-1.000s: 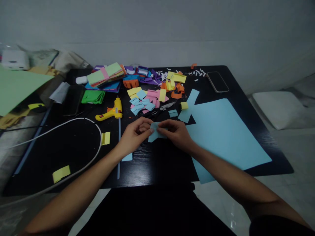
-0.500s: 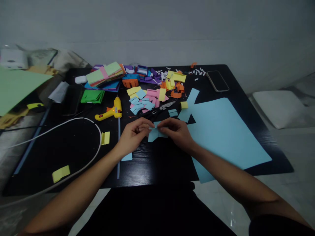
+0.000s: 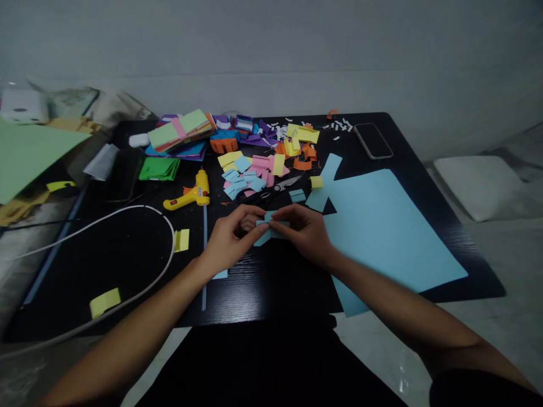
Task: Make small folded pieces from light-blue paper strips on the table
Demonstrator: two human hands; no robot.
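Over the middle of the black table, a small piece of light blue paper (image 3: 263, 236) is pinched between my two hands. My left hand (image 3: 231, 234) is closed on its left part, thumb in front and fingers behind. On the other side my right hand (image 3: 306, 233) grips it the same way, and the thumb tips nearly meet at the centre. A crease runs across the paper there; the fingers hide part of it. Just beyond my hands lie scissors (image 3: 288, 183) and a small folded blue piece (image 3: 297, 195).
A large light blue sheet (image 3: 382, 226) covers the table's right side. A yellow glue gun (image 3: 197, 192) lies left of centre, near a looping white cable (image 3: 168, 226). Behind are cut paper pieces (image 3: 258, 169), a stack of coloured paper (image 3: 182, 131) and a phone (image 3: 373, 141).
My thumbs have moved together toward the middle of the blue paper. Its near part now shows a straight folded edge across it. Things on the table have stayed put.
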